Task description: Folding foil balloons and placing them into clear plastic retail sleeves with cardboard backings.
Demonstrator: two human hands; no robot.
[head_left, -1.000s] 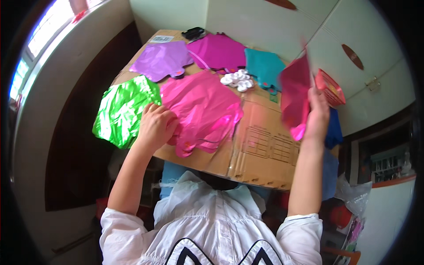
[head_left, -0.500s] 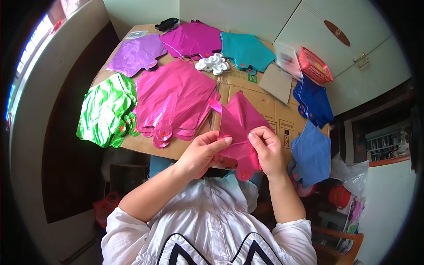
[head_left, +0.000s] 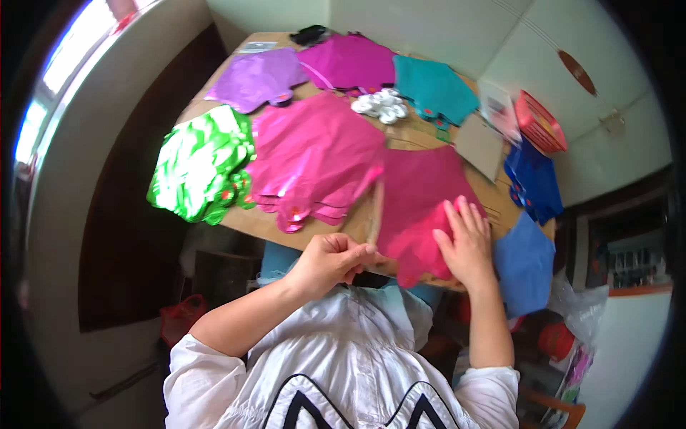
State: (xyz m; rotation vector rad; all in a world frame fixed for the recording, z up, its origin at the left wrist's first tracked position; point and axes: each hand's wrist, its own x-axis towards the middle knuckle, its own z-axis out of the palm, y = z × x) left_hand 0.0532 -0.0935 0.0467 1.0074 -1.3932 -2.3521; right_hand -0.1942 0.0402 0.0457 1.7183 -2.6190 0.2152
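A flat, shiny dark-pink foil piece (head_left: 421, 186) lies spread on the cardboard in front of me, narrowing toward a rounded tab at its near end. My right hand (head_left: 466, 242) rests palm down on its right side, fingers stretched out. Just left of its lower part is my left hand (head_left: 334, 262), closed with thumb against the fingers. What the left fingers pinch, if anything, cannot be made out. Left of this piece, a stack of larger pink foil pieces (head_left: 314, 154) has rounded tabs toward me.
Around the cardboard-covered table (head_left: 279, 227) lie green (head_left: 200, 168), lilac (head_left: 257, 77), purple (head_left: 350, 61), teal (head_left: 434, 86), dark blue (head_left: 534, 179) and light blue (head_left: 525, 268) foil stacks. White rolls (head_left: 382, 106), a grey board (head_left: 479, 149) and a red basket (head_left: 541, 120) sit farther back.
The pink foil piece, folded between both hands before, now lies flattened on the table. My right hand has opened onto it; the left has come away from it. The view has shifted.
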